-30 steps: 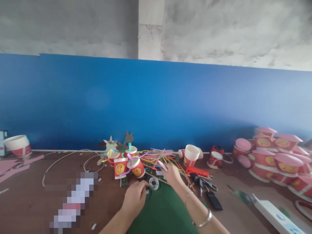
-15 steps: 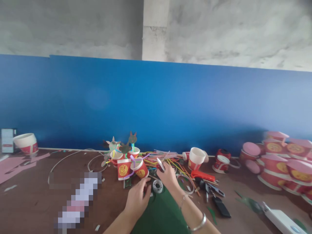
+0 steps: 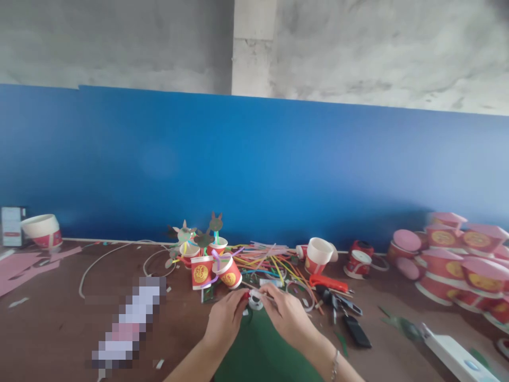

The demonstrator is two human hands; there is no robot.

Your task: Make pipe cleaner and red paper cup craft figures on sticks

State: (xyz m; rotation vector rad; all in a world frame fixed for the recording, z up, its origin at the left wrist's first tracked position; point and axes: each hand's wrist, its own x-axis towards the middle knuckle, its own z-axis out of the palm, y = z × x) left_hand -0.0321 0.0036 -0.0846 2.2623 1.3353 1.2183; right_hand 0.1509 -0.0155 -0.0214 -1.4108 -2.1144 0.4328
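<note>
My left hand [image 3: 226,317] is closed at the left side of a small white ring-shaped roll [image 3: 255,302], which looks like tape. A small red thing [image 3: 247,294], too small to name, shows at its fingertips. On the roll's other side, my right hand [image 3: 287,312] has its fingers bent and pressed together; whatever they hold is hidden. A green sheet [image 3: 264,347] lies beneath the hands. Just beyond the right fingers is a white tube [image 3: 270,283]. Red paper cups [image 3: 202,272] with animal cut-outs [image 3: 216,222] on straws stand past my left hand.
Coloured straws [image 3: 258,260] lie scattered along the back. To the right are a white cup [image 3: 318,254], an orange-red tool [image 3: 328,284], keys [image 3: 356,331] and a white device [image 3: 457,350]. Pink-topped cups [image 3: 441,270] are stacked far right. Pink paper [image 3: 24,270] lies left.
My right hand has lowered from the straws to the roll, and the white object it held no longer shows in its raised grip. Both hands have come together around the roll.
</note>
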